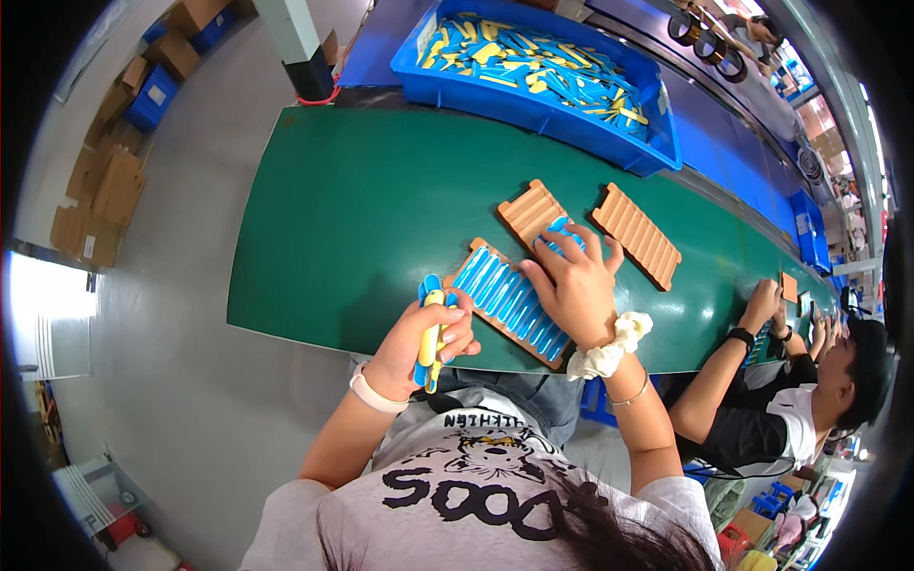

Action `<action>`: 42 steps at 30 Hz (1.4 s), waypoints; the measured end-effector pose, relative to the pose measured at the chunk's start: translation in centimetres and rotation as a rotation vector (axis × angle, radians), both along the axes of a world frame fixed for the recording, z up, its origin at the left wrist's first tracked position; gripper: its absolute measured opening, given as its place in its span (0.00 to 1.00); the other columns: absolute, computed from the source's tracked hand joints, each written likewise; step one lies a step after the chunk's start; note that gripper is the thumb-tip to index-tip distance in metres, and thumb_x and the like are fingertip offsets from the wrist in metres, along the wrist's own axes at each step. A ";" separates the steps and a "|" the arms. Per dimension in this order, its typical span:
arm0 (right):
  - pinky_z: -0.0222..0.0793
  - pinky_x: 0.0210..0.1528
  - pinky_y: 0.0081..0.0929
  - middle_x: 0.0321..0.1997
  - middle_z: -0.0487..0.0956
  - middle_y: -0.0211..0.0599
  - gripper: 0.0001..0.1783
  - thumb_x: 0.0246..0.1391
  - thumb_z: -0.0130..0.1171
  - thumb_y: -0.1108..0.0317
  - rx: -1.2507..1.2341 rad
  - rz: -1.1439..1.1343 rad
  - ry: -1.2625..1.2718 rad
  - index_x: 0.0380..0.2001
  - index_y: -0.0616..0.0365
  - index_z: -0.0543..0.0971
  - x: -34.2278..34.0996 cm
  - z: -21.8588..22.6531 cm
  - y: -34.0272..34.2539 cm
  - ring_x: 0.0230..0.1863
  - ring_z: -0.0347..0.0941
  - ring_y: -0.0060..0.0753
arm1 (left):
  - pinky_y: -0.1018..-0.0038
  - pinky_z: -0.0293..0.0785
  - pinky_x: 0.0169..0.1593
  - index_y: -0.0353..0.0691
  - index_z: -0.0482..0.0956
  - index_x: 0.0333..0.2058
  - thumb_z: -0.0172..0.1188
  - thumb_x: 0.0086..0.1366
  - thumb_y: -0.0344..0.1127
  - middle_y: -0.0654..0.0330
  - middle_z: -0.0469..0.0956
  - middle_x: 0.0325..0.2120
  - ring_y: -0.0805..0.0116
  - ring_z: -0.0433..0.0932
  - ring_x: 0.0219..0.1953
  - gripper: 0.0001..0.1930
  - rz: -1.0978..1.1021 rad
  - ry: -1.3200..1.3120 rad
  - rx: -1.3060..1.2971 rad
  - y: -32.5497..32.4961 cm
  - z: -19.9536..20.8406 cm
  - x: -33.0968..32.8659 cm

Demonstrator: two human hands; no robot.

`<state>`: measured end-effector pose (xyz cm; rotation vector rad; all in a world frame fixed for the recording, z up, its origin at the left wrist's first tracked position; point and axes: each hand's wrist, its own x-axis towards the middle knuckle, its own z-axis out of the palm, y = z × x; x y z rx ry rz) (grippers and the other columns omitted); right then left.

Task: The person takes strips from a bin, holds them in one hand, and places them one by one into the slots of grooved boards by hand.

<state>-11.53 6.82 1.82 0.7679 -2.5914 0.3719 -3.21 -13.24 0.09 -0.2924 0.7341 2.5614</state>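
Observation:
In my left hand (428, 338), near the table edge, is a small bunch of slim rounded pieces, some blue and some yellow (430, 328); the fingers are wrapped round them. My right hand (579, 285) reaches over a grooved orange-brown tray (529, 213), its fingers apart and fingertips down on blue pieces (558, 231) in that tray. The hand hides part of these pieces. Just below it, a second grooved tray (476, 246) lies slanted, its grooves lined with several blue pieces (509, 303). A third grooved tray (636, 236), with bare grooves, lies to the right.
At the far side of the green table (343, 209) stands a large blue bin (533, 112) heaped with blue and yellow pieces. A co-worker (762, 400) sits at the right with hands on the same table. A post (290, 43) rises at the far left corner; cardboard boxes (114, 195) line the left wall.

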 end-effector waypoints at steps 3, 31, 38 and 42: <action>0.56 0.52 0.46 0.33 0.79 0.34 0.09 0.50 0.61 0.62 -0.058 -0.036 0.011 0.29 0.56 0.81 0.2 1.6 -0.3 0.46 0.71 0.35 | 0.77 0.59 0.22 0.40 0.69 0.33 0.49 0.59 0.31 0.68 0.60 0.14 0.77 0.60 0.13 0.04 -0.103 0.008 -0.015 0.2 0.9 0.0; 0.71 0.41 0.16 0.34 0.81 0.34 0.16 0.54 0.59 0.74 -0.863 0.224 -1.300 0.45 0.68 0.72 -1.3 2.7 -1.6 0.37 0.76 0.19 | 0.83 0.59 0.18 0.32 0.73 0.44 0.49 0.67 0.42 0.67 0.65 0.13 0.81 0.63 0.13 0.18 -0.173 0.201 -0.592 0.3 2.4 -1.1; 0.73 0.40 0.19 0.32 0.80 0.37 0.11 0.55 0.58 0.72 -0.904 0.086 -1.281 0.39 0.67 0.75 -3.0 3.2 0.6 0.36 0.77 0.23 | 0.83 0.60 0.19 0.33 0.74 0.42 0.49 0.67 0.42 0.67 0.64 0.12 0.81 0.63 0.13 0.16 -0.115 0.117 -0.599 -0.6 1.7 -1.8; 0.73 0.39 0.22 0.30 0.80 0.36 0.08 0.52 0.59 0.73 -0.632 0.253 -1.124 0.35 0.64 0.76 -2.2 2.1 0.3 0.35 0.77 0.23 | 0.83 0.60 0.19 0.33 0.74 0.41 0.49 0.67 0.42 0.66 0.65 0.12 0.81 0.63 0.13 0.16 -0.119 0.176 -0.608 -0.7 1.6 -1.9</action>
